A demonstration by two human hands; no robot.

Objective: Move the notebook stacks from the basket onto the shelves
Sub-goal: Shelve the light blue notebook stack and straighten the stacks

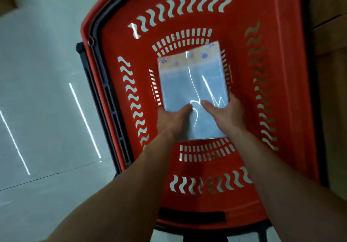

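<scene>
A plastic-wrapped stack of pale blue notebooks point(191, 84) with a beige strip and small blue marks along its far end lies inside the red shopping basket point(277, 95). My left hand point(172, 119) grips the stack's near left edge, thumb on top. On the near right edge my right hand point(223, 114) grips it the same way, thumb on the wrapping. The fingers of both hands are hidden under the stack. No other notebook stack shows in the basket.
The basket's black handle point(105, 99) lies folded along its left rim. Pale tiled floor point(43, 91) stretches to the left. A brown wooden surface point(332, 57) borders the basket on the right. No shelves show here.
</scene>
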